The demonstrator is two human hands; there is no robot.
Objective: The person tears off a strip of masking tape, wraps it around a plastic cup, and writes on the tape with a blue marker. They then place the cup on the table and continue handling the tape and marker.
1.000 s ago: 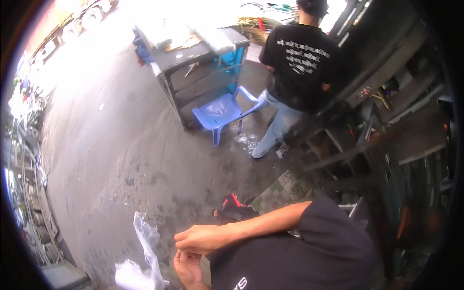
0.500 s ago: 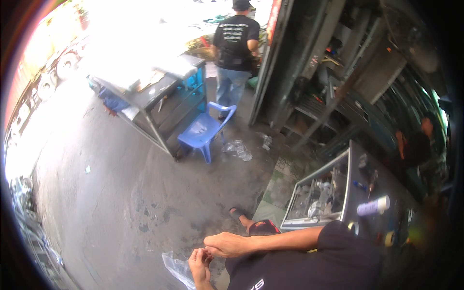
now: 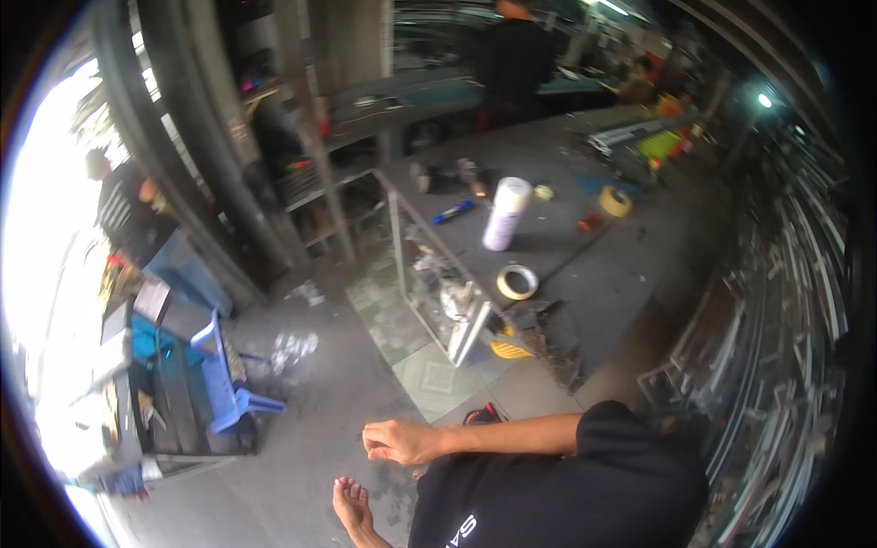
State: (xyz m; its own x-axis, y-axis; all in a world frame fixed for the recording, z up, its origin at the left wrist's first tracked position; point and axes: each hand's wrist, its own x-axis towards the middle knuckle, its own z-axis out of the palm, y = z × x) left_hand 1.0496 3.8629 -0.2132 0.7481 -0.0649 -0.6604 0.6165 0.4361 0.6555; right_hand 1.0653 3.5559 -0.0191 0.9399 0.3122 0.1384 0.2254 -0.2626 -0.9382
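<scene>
My left hand (image 3: 352, 502) is held low in front of my body, its fingers loosely bent and apart, with nothing visible in it. Just above and to its right is my right hand (image 3: 402, 442), its fingers curled in. Whatever those fingers may hold is hidden. A gap separates the two hands, and neither touches the furniture. Ahead of my right forearm stands a dark-topped table (image 3: 585, 265). On it are a white and lilac spray can (image 3: 507, 215), a roll of tape (image 3: 518, 282), a yellow tape roll (image 3: 615, 202) and a blue marker (image 3: 453, 212).
A blue plastic chair (image 3: 217, 379) stands at the left beside a workbench. Crumpled clear plastic (image 3: 294, 349) lies on the floor. One person (image 3: 132, 210) is by the bright doorway, another (image 3: 516, 59) behind the table. Long metal profiles (image 3: 795, 329) line the right side.
My view has swung right, from the doorway toward the dark-topped table. My hands, together before, have come apart. The clear plastic bag beneath them is out of sight.
</scene>
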